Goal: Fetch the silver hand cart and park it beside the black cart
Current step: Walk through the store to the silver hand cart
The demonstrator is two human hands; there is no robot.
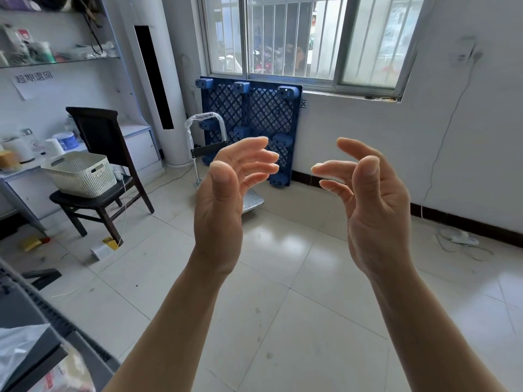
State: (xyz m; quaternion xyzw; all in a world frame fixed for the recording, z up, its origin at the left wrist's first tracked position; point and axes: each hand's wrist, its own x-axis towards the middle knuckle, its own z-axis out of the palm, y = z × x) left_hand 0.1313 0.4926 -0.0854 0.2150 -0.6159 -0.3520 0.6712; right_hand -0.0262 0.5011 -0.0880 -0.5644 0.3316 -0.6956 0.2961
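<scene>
Tiled floor (283, 264); silver hand cart (253, 200) before blue lattice pallet (254, 108); left hand (223, 199), right hand (373, 205) spread

The left hand (220, 199) and the right hand (376, 205) are bare, with slim fingers (254, 157) and short, plain, trimmed nails (225, 175). The left forearm (181, 315) and the right forearm (418, 321) are bare as far as the view's lower edge.
</scene>
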